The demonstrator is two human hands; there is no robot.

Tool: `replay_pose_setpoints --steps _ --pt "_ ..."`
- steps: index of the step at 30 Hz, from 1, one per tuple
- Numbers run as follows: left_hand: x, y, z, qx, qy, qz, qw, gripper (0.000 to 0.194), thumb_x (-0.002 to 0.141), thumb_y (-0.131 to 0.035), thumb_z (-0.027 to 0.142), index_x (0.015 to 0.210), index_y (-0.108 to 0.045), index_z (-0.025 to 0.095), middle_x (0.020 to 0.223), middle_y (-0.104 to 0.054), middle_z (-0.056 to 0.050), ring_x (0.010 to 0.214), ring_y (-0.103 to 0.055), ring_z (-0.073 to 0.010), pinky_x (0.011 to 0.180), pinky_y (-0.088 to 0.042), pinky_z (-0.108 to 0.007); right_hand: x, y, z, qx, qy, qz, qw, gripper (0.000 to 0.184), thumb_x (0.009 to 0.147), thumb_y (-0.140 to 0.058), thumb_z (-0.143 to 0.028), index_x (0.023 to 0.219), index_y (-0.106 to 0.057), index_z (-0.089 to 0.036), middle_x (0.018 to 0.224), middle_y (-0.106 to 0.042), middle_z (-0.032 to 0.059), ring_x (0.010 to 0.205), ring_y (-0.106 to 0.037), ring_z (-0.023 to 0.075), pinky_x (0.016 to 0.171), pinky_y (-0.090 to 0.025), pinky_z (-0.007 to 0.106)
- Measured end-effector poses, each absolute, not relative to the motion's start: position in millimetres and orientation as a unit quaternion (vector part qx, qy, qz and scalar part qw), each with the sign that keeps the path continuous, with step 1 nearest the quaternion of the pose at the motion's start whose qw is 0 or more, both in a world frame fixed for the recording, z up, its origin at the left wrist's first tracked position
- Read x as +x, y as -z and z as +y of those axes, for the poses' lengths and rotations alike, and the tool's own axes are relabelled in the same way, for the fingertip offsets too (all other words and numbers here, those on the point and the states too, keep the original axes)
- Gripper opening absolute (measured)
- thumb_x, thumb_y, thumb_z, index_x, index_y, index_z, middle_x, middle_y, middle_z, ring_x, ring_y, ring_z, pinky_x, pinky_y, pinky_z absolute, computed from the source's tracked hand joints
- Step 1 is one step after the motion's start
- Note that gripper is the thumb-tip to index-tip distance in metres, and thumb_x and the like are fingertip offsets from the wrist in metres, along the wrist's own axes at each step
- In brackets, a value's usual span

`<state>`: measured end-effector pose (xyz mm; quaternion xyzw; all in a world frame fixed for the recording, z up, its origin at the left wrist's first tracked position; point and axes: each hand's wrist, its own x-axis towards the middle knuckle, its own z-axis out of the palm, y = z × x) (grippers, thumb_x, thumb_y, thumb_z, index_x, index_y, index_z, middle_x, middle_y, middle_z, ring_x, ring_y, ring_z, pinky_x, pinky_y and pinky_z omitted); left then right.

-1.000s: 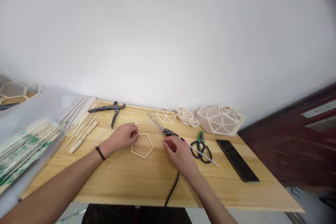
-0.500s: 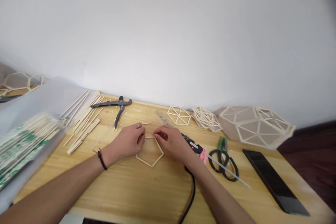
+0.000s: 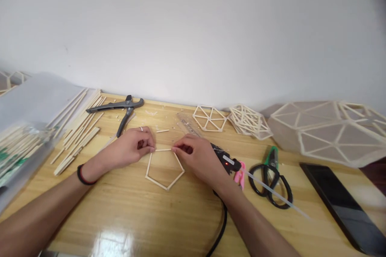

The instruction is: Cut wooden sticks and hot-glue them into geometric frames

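A pentagon of thin wooden sticks (image 3: 157,184) lies flat on the wooden table. My left hand (image 3: 135,144), with a ring on one finger, pinches the pentagon's upper left corner between thumb and fingertips. Opposite it, my right hand (image 3: 197,154) has thumb and fingers closed at the upper right corner. The top stick of the pentagon spans the gap between both fingertips. Just beyond the hands lies a short loose stick (image 3: 163,131). Beneath and beside my right forearm is a black hot glue gun (image 3: 229,163) with a lit red light and a translucent glue stick (image 3: 280,196) sticking out behind.
Left are cut wooden sticks (image 3: 80,136), a plastic bag of sticks (image 3: 18,148) and a dark grey cutter (image 3: 122,106). Along the wall lie a clear ruler (image 3: 187,124), a spoked hexagon (image 3: 209,119), stacked frames (image 3: 250,121) and a dome lattice (image 3: 328,132). Scissors (image 3: 269,180) and a phone (image 3: 343,209) lie right.
The view has shifted closer. My left hand has drawn back a little from the pentagon, uncovering its left side and upper left corner. My right fingertips stay at the upper right corner.
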<state>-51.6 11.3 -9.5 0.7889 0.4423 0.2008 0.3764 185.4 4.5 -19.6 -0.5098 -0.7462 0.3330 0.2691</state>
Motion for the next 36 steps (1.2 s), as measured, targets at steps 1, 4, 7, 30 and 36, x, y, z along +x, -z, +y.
replay_pose_setpoints --steps 1,4,7,30,36 --pt "-52 9 11 0.788 -0.2 0.445 0.376 0.014 0.09 -0.06 0.02 0.076 -0.064 0.017 0.084 -0.062 -0.001 0.077 -0.057 -0.013 0.068 -0.043 -0.025 185 19 4 -0.507 -0.329 -0.749 0.271 0.008 0.085 -0.074 -0.012 0.081 -0.077 -0.018 0.082 -0.074 0.004 0.076 -0.065 0.0182 0.073 -0.049 0.03" --pt "-50 9 9 0.783 -0.189 0.464 0.369 0.014 0.09 -0.061 0.019 0.077 -0.065 0.017 0.081 -0.061 0.001 0.068 -0.054 -0.0106 0.063 -0.041 -0.024 185 20 1 -0.499 -0.304 -0.761 0.282 0.01 0.085 -0.074 -0.009 0.082 -0.077 -0.018 0.084 -0.075 0.0043 0.078 -0.067 0.018 0.073 -0.049 0.029" --pt "-47 7 6 0.785 -0.178 0.483 0.346 0.015 0.089 -0.061 0.018 0.075 -0.065 0.017 0.074 -0.06 0.002 0.061 -0.051 -0.0092 0.059 -0.038 -0.024 183 22 -2 -0.493 -0.265 -0.779 0.283 0.012 0.086 -0.073 -0.007 0.081 -0.076 -0.018 0.084 -0.074 0.0042 0.077 -0.067 0.0172 0.073 -0.05 0.028" --pt "-40 12 0 0.81 -0.177 0.481 0.284 0.014 0.082 -0.055 0.009 0.072 -0.055 0.017 0.066 -0.054 0.005 0.059 -0.048 -0.0081 0.057 -0.035 -0.022 172 25 -17 -0.507 -0.122 -0.832 0.187 0.018 0.097 -0.061 -0.013 0.088 -0.077 -0.016 0.09 -0.074 0.0078 0.078 -0.07 0.019 0.075 -0.052 0.029" --pt "-37 10 0 0.811 -0.148 0.501 0.264 0.01 0.082 -0.054 0.013 0.074 -0.052 0.018 0.065 -0.054 0.005 0.059 -0.048 -0.0103 0.056 -0.033 -0.024 170 25 -21 -0.529 -0.112 -0.819 0.192 0.015 0.095 -0.064 -0.014 0.09 -0.078 -0.015 0.088 -0.073 0.0081 0.077 -0.069 0.0205 0.072 -0.051 0.031"
